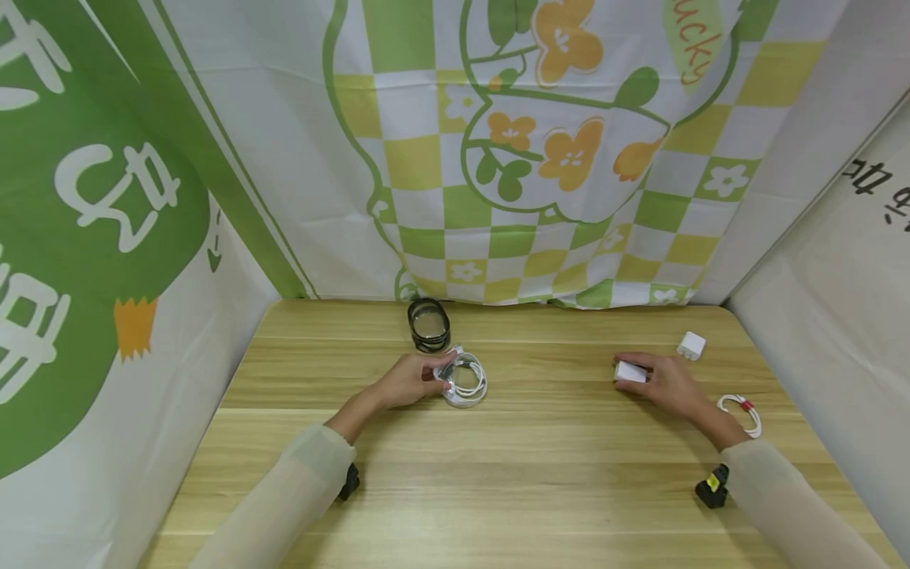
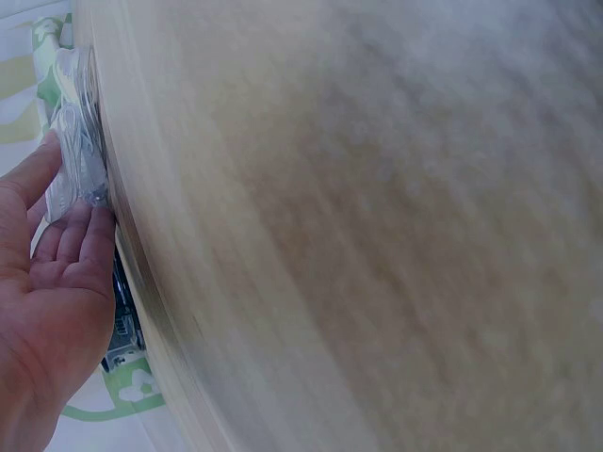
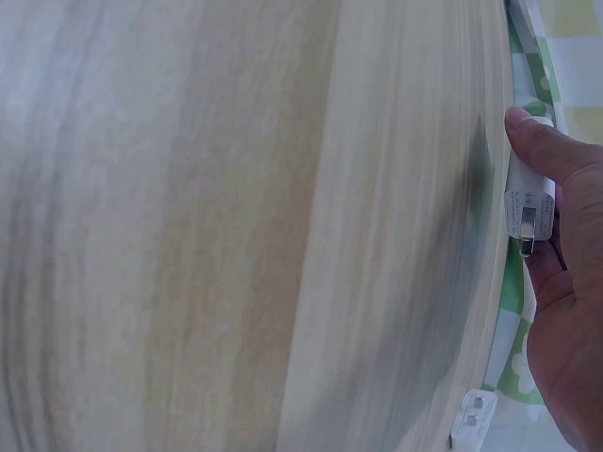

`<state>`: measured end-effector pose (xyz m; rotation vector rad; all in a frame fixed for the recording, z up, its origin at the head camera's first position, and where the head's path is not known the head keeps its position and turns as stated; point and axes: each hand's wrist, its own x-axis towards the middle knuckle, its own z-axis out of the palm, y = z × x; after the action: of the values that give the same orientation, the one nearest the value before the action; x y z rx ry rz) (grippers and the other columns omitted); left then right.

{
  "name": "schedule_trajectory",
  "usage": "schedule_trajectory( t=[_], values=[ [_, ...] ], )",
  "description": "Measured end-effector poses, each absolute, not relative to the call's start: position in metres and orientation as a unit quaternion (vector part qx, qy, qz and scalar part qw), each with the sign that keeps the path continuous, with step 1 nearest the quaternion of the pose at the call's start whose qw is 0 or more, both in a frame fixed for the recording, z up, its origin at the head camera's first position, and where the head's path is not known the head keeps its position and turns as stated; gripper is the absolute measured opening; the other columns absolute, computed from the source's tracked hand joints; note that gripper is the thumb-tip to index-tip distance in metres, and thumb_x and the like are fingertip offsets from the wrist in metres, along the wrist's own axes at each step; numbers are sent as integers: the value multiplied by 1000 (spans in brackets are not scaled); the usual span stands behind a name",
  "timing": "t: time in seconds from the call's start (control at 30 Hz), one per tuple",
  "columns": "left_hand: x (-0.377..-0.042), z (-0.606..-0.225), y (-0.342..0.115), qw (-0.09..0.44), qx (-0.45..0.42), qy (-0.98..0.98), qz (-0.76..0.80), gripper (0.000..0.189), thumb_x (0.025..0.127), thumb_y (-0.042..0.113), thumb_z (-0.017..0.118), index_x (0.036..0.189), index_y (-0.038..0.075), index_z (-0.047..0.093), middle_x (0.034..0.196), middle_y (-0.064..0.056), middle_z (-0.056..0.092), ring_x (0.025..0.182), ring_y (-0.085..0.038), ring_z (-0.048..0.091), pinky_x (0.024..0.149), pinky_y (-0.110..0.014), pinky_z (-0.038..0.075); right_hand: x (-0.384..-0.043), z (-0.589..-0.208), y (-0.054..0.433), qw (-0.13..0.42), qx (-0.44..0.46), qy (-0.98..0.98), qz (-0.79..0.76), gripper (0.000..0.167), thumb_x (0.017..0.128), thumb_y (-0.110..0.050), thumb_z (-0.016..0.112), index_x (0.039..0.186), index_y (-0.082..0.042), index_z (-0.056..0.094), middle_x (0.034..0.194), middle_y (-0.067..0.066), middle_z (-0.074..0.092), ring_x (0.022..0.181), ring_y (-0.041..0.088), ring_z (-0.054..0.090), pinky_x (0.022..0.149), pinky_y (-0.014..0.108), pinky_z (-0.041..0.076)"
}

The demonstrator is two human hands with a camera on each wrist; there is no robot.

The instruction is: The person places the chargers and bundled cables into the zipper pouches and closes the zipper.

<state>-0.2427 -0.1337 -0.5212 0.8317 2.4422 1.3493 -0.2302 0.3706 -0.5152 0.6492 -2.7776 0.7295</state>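
Note:
Near the back of the table, my left hand (image 1: pixel 407 381) pinches a coiled white cable (image 1: pixel 483 386) between thumb and fingers. Clear plastic seems to wrap part of that coil. In the left wrist view the left hand (image 2: pixel 61 282) holds the white bundle (image 2: pixel 77 155) at its edge, close to the tabletop. Toward the right side, my right hand (image 1: pixel 671 385) grips a white charger plug (image 1: pixel 630 372). From the right wrist view, the thumb lies on one side of the charger plug (image 3: pixel 529 193), and its metal prongs point toward the palm.
A black coiled cable (image 1: pixel 430 346) lies behind the left hand. Beyond the right hand sits a second white charger plug (image 1: pixel 691 345). A white cable coil with a red tie (image 1: pixel 746 405) lies beside the right wrist. A printed curtain (image 1: pixel 498 261) hangs along the table's back edge.

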Motion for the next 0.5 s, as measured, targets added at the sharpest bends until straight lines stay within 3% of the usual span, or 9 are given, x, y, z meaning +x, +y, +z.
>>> schedule_trajectory(
  t=[0.2, 0.5],
  values=[
    [-242, -520, -133, 115, 284, 832, 462, 63, 96, 7, 78, 153, 2, 52, 159, -19, 47, 108, -20, 65, 82, -19, 52, -231, -513, 363, 95, 227, -938, 246, 47, 84, -24, 92, 126, -8, 79, 118, 13, 79, 97, 24, 74, 74, 32, 57],
    [-242, -520, -133, 113, 285, 835, 456, 62, 96, 6, 78, 152, 2, 52, 158, -19, 48, 125, -25, 62, 88, -19, 52, -232, -507, 350, 86, 249, -934, 242, 46, 84, -22, 92, 125, -8, 79, 115, 15, 79, 84, 19, 72, 68, 31, 55]
  ],
)
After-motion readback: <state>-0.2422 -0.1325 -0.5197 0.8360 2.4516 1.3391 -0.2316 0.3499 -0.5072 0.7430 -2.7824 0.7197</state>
